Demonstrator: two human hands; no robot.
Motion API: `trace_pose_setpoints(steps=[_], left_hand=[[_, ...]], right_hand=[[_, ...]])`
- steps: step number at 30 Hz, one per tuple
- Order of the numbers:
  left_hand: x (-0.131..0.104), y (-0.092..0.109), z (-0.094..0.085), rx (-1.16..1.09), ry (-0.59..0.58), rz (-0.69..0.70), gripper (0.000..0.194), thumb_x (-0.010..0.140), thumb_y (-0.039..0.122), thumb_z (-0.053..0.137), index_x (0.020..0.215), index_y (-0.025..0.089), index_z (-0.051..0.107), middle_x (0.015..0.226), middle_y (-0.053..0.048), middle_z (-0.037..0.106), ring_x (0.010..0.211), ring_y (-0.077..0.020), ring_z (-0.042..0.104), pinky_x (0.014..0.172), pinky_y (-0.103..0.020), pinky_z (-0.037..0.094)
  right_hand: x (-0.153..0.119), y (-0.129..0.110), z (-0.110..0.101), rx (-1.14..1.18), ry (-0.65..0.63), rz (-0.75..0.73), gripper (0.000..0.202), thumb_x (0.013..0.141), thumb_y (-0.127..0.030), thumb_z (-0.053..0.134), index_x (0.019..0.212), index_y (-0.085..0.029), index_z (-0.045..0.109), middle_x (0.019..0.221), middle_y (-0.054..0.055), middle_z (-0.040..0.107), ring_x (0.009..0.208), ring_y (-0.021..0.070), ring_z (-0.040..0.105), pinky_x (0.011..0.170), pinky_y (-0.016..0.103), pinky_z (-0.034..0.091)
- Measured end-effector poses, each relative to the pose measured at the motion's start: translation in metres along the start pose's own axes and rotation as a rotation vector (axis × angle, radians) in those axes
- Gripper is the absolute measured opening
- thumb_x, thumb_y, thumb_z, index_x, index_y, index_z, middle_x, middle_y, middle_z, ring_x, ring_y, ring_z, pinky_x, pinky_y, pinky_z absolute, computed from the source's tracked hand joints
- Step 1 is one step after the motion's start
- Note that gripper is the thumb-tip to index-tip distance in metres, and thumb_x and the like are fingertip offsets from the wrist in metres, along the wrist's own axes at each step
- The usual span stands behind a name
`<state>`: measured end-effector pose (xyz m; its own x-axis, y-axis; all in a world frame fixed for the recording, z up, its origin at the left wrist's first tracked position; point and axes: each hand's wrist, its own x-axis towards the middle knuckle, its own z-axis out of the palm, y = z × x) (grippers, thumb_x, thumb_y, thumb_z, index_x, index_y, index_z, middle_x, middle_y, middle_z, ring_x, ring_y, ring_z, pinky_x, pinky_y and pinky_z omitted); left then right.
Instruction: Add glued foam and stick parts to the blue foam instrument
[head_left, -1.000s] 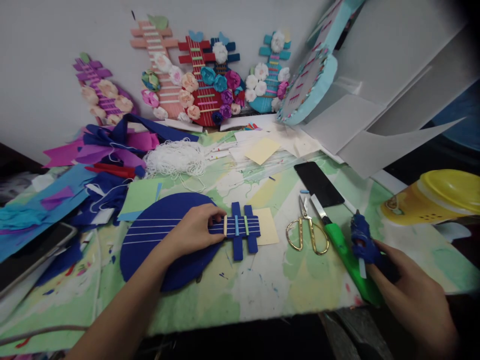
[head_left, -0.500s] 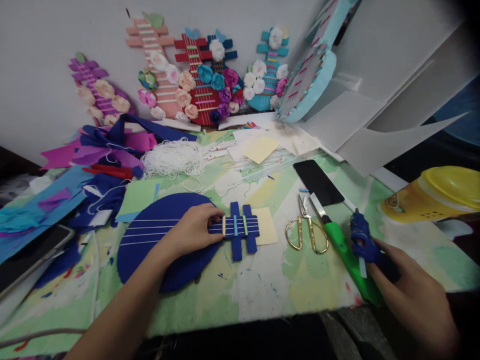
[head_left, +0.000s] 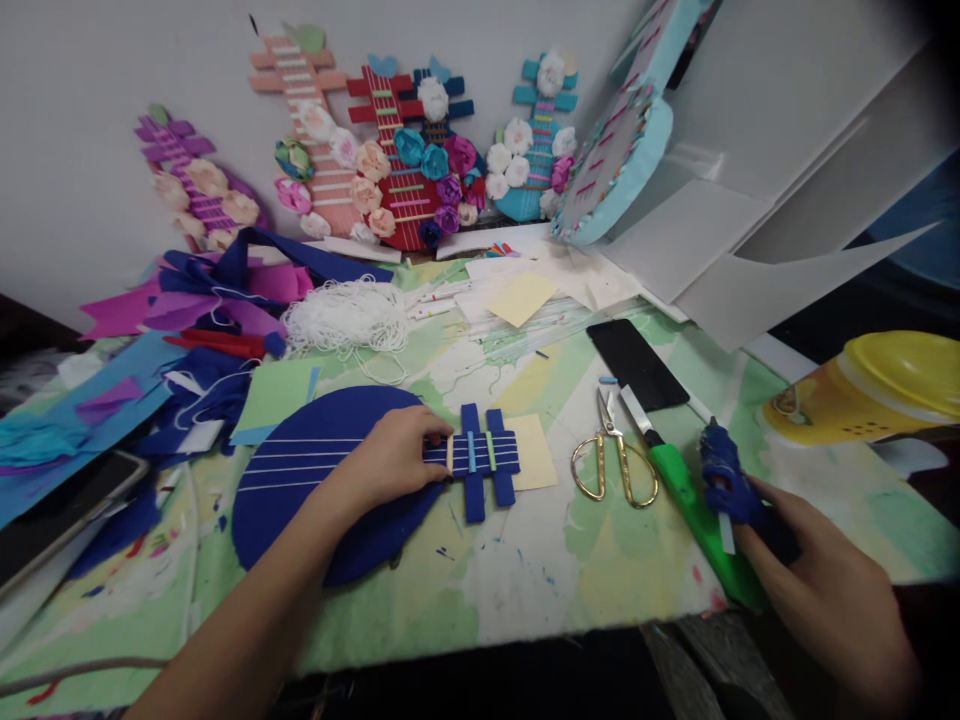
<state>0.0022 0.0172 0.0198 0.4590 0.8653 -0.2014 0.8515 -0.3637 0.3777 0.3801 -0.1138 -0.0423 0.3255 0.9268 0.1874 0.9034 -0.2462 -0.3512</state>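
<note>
A flat, dark blue paper lute (head_left: 292, 465) with white strings lies on the table, its pegged neck pointing right. My left hand (head_left: 394, 455) is closed at the neck, thumb and fingers at the two ends of a cream strip (head_left: 450, 455) across the strings. Farther along the neck sit a light blue strip (head_left: 472, 452) and a green strip (head_left: 491, 451). In my right hand (head_left: 825, 570), closed round its handle, is a blue hot glue gun (head_left: 724, 475) with a white glue stick showing. It is held above a green-handled knife (head_left: 686, 505).
Gold-handled scissors (head_left: 613, 455) and a black phone (head_left: 636, 363) lie between my hands. White string (head_left: 346, 318) is heaped behind the lute. Finished paper lutes with flowers (head_left: 409, 190) lean on the wall. A yellow-lidded tub (head_left: 862, 390) is at the right; paper scraps (head_left: 127, 395) are at the left.
</note>
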Motion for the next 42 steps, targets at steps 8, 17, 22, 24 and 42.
trace_pose_setpoints(steps=[8, 17, 22, 24, 42], left_hand=[[0.0030, 0.0014, -0.0003, 0.010, -0.015, 0.001, 0.030, 0.062, 0.023, 0.067, 0.091, 0.020, 0.069, 0.082, -0.005, 0.063, 0.074, -0.0188, 0.056, 0.065, -0.029, 0.041], [0.0041, 0.0015, 0.0011, 0.020, -0.027, -0.056, 0.031, 0.060, 0.023, 0.068, 0.091, 0.019, 0.068, 0.081, -0.005, 0.064, 0.074, -0.0188, 0.057, 0.065, -0.029, 0.041], [0.0054, 0.0031, -0.0013, 0.032, -0.054, -0.045, 0.031, 0.060, 0.027, 0.068, 0.090, 0.018, 0.068, 0.081, -0.005, 0.064, 0.072, -0.0182, 0.056, 0.064, -0.028, 0.040], [0.0061, 0.0027, -0.0014, 0.026, -0.056, -0.044, 0.032, 0.060, 0.029, 0.069, 0.090, 0.017, 0.067, 0.079, -0.004, 0.064, 0.071, -0.0177, 0.056, 0.063, -0.028, 0.040], [0.0005, 0.0005, -0.0032, -0.024, -0.055, -0.039, 0.042, 0.060, 0.025, 0.069, 0.101, 0.016, 0.064, 0.081, -0.005, 0.062, 0.074, -0.0203, 0.057, 0.064, -0.030, 0.041]], right_hand=[[0.0012, -0.0011, 0.0011, -0.002, -0.003, -0.018, 0.060, 0.071, -0.052, 0.041, 0.113, -0.013, 0.058, 0.105, 0.013, 0.066, 0.088, 0.0302, 0.063, 0.070, 0.038, 0.049], [0.0016, -0.0002, 0.0009, -0.002, -0.028, 0.013, 0.059, 0.071, -0.051, 0.042, 0.115, -0.015, 0.057, 0.106, 0.012, 0.066, 0.088, 0.0300, 0.063, 0.068, 0.038, 0.050], [0.0013, 0.0026, 0.0029, -0.013, -0.013, -0.014, 0.060, 0.071, -0.052, 0.042, 0.116, -0.016, 0.057, 0.107, 0.012, 0.066, 0.086, 0.0301, 0.063, 0.067, 0.038, 0.049], [0.0012, 0.0029, 0.0027, -0.012, -0.007, -0.025, 0.059, 0.071, -0.053, 0.041, 0.115, -0.016, 0.057, 0.106, 0.012, 0.066, 0.087, 0.0301, 0.063, 0.067, 0.037, 0.049], [0.0022, 0.0009, -0.0004, 0.013, -0.029, -0.054, 0.058, 0.074, -0.051, 0.041, 0.117, -0.014, 0.056, 0.107, 0.013, 0.065, 0.091, 0.0301, 0.062, 0.072, 0.040, 0.049]])
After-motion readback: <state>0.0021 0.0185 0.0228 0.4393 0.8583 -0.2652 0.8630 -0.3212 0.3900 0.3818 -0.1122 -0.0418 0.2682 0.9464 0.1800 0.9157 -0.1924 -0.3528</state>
